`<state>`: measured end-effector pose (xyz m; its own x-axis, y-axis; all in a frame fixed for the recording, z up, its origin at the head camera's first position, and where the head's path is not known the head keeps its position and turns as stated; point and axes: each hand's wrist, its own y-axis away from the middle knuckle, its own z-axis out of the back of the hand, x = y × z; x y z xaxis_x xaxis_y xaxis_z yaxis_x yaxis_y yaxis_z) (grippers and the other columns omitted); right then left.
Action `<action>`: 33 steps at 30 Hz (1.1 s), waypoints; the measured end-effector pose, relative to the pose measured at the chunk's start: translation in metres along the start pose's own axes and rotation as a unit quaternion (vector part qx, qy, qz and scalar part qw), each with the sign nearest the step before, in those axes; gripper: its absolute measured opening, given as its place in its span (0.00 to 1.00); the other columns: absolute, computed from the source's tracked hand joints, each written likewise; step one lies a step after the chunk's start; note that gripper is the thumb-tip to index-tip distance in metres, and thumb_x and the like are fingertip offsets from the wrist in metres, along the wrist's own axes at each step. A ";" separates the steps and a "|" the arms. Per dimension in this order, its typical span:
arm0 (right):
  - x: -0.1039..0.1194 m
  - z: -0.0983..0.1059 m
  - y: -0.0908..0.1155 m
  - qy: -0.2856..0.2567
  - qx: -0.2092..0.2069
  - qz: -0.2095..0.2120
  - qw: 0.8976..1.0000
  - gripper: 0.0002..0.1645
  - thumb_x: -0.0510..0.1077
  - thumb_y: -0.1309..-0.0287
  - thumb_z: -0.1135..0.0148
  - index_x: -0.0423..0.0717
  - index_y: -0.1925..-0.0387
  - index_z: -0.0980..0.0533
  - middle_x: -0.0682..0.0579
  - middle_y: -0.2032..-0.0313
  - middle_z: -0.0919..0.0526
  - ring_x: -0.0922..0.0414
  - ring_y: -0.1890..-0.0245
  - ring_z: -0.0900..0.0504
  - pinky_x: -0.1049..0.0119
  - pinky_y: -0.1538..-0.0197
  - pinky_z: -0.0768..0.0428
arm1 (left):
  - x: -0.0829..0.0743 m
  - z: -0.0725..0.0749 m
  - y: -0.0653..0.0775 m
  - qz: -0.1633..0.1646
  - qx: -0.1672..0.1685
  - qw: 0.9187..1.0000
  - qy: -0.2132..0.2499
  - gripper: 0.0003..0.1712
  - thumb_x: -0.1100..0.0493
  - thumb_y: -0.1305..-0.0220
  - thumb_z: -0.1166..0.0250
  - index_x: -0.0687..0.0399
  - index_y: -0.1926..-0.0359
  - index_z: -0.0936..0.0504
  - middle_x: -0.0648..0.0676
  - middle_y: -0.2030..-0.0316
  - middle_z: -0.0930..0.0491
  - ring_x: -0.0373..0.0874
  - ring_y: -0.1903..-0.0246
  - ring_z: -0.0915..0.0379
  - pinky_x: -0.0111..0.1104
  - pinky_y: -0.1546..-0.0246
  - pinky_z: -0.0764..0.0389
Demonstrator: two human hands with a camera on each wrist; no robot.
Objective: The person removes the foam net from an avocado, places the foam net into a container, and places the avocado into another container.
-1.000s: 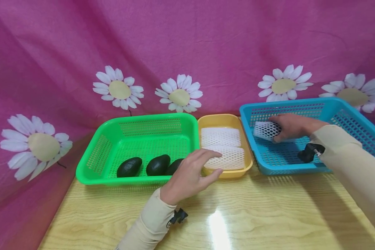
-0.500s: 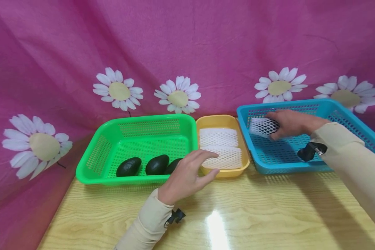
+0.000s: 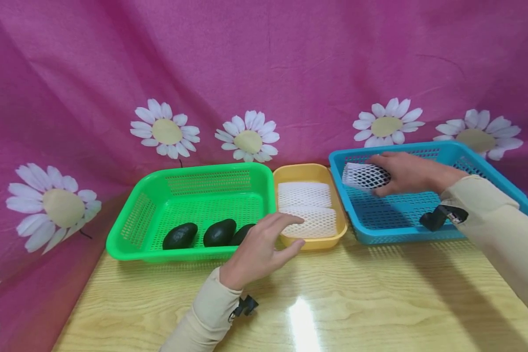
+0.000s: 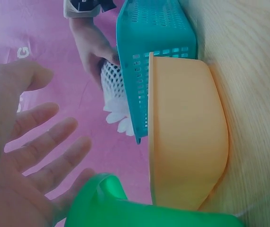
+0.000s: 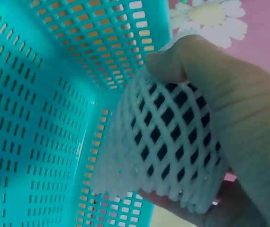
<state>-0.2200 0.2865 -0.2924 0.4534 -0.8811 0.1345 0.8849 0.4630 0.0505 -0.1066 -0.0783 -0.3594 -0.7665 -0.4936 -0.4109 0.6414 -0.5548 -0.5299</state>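
My right hand point(image 3: 407, 172) grips a dark avocado wrapped in a white foam net sleeve point(image 5: 173, 132). It is held over the left part of the blue basket point(image 3: 369, 236), with dark skin showing through the mesh. From the left wrist, the wrapped avocado point(image 4: 112, 78) appears beside the basket's rim. My left hand point(image 3: 259, 252) hovers with spread fingers by the front right corner of the green basket point(image 3: 158, 255), holding nothing. Several dark avocados point(image 3: 220, 232) lie along that basket's front, one partly hidden by this hand. White foam net sleeves point(image 3: 305, 195) lie in the yellow tray point(image 3: 310, 243).
The three containers stand side by side on a wood-grain table point(image 3: 356, 298), the yellow tray between the two baskets. A pink cloth point(image 3: 264, 58) with printed daisies hangs right behind them.
My right hand has risen slightly with the wrapped avocado, relative to the blue basket. The left hand stays nearly where it was. The head view has shifted a little.
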 end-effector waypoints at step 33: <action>0.081 -0.006 0.039 0.004 -0.061 0.128 0.990 0.45 0.59 0.51 0.21 0.52 0.33 0.27 0.52 0.47 0.18 0.57 0.54 0.19 0.60 0.54 0.14 | -0.001 0.006 0.014 0.019 -0.013 1.000 0.002 0.20 0.54 0.34 0.29 0.54 0.43 0.18 0.51 0.47 0.14 0.44 0.44 0.18 0.37 0.42 0.17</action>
<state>-0.1482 0.2324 -0.2857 0.6655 -0.7368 0.1193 0.7464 0.6573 -0.1042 -0.0972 -0.0895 -0.3619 -0.7419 -0.5109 -0.4343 0.6689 -0.5181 -0.5331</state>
